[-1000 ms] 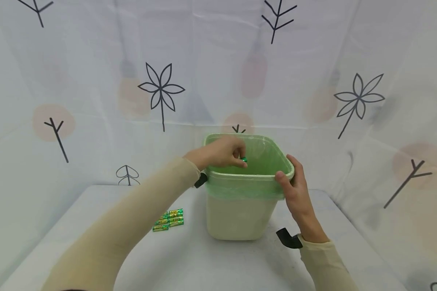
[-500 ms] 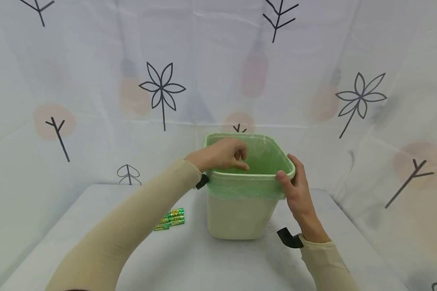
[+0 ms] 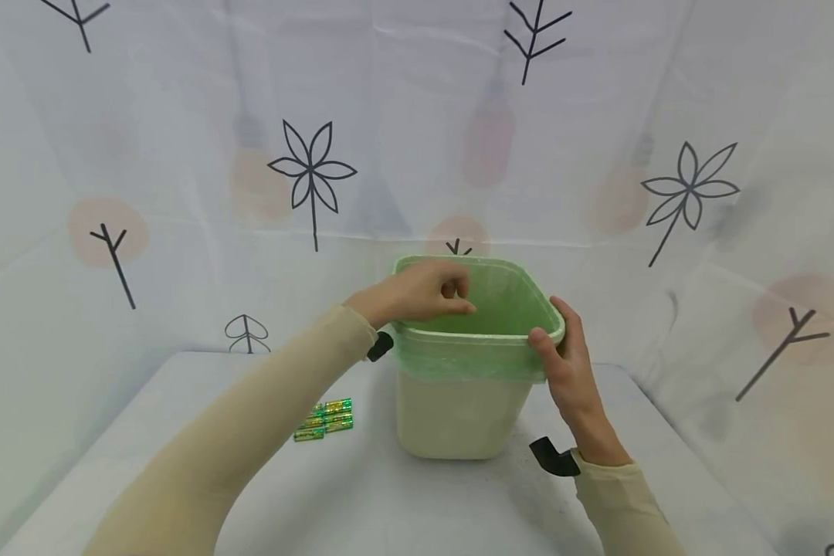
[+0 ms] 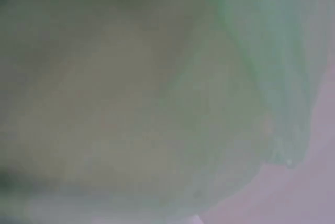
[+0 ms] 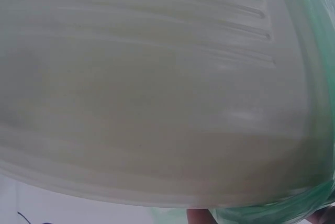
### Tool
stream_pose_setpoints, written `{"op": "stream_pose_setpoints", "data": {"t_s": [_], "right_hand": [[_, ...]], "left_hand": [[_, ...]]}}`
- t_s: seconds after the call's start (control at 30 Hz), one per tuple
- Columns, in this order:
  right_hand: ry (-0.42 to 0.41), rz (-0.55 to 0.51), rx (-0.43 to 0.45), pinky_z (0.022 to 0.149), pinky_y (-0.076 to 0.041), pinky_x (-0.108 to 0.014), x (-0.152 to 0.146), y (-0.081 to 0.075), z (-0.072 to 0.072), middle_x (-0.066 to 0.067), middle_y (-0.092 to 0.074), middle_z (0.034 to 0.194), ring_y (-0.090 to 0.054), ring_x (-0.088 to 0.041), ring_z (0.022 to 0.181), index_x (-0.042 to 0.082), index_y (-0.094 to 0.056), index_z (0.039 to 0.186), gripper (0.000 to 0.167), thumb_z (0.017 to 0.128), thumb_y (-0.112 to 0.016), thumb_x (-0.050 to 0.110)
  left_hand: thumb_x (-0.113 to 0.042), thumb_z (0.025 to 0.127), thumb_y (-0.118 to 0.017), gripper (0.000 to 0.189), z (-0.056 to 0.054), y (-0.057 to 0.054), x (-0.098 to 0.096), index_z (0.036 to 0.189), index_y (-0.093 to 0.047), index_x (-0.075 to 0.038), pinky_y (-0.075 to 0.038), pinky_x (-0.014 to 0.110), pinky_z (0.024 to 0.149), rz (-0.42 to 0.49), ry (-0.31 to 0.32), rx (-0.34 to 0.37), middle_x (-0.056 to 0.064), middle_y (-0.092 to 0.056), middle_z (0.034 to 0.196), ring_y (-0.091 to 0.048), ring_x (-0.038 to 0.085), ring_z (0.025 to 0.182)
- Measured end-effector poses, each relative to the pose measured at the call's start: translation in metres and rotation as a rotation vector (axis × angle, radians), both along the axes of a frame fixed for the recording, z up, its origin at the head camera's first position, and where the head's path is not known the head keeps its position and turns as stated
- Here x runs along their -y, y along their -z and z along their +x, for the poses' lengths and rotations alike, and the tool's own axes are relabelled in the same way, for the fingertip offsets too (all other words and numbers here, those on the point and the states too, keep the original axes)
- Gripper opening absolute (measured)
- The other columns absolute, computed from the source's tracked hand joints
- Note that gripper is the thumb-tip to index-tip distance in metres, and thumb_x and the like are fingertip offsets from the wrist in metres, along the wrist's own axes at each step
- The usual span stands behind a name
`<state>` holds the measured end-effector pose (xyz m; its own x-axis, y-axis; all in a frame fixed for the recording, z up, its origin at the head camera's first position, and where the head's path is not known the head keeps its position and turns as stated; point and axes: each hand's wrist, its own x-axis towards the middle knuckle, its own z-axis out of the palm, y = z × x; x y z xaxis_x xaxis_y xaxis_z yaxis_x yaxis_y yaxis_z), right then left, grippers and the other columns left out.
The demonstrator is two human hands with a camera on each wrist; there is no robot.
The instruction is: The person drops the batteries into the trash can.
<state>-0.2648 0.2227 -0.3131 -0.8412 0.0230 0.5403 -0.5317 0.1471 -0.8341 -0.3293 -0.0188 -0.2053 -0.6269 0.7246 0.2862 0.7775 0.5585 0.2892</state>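
Observation:
A pale bin [image 3: 462,417] with a green plastic liner [image 3: 466,359] folded over its rim stands on the table. My left hand [image 3: 424,292] is over the near left rim, above the bin's mouth, its thumb extended and the other fingers loosely bent. Nothing shows between them. At the right corner, my right hand [image 3: 566,359] grips the rim, thumb on the near side and fingers around the outside. The right wrist view is filled by the bin's ribbed outer wall [image 5: 157,93]. Close, blurred liner [image 4: 261,62] covers much of the left wrist view.
Several green and gold batteries [image 3: 337,415] lie in rows on the white table [image 3: 389,510], left of the bin and partly behind my left sleeve [image 3: 250,432]. A white patterned cloth [image 3: 389,154] hangs behind the table.
A green battery seen between my left thumb and fingers a second ago is no longer visible there. My left hand has stayed over the bin; the right hand keeps its grip.

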Motion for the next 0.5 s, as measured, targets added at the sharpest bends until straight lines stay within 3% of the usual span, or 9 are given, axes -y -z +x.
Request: {"op": "stream_pose_setpoints", "data": {"t_s": [0.33,0.5], "right_hand": [[-0.003,-0.017,0.004,0.090,-0.037,-0.021,0.000,0.000,0.001,-0.015,-0.040,0.135,-0.044,-0.024,0.113,0.022,-0.026,0.148,0.059,0.096,-0.053,0.025],[-0.006,-0.020,0.003,0.091,-0.036,-0.022,0.000,0.000,0.000,-0.015,-0.039,0.135,-0.043,-0.025,0.114,0.022,-0.026,0.148,0.059,0.095,-0.053,0.026]], "left_hand": [[-0.025,0.087,-0.072,0.017,0.021,-0.006,0.055,0.086,-0.059,-0.013,-0.043,0.029,0.064,0.205,0.024,-0.102,-0.001,-0.054,0.073,-0.048,0.013,0.067],[-0.022,0.087,-0.072,0.014,0.027,0.004,0.088,0.086,-0.060,-0.014,-0.042,0.029,0.059,0.251,-0.041,-0.119,-0.002,-0.054,0.074,-0.047,0.014,0.064]]}}
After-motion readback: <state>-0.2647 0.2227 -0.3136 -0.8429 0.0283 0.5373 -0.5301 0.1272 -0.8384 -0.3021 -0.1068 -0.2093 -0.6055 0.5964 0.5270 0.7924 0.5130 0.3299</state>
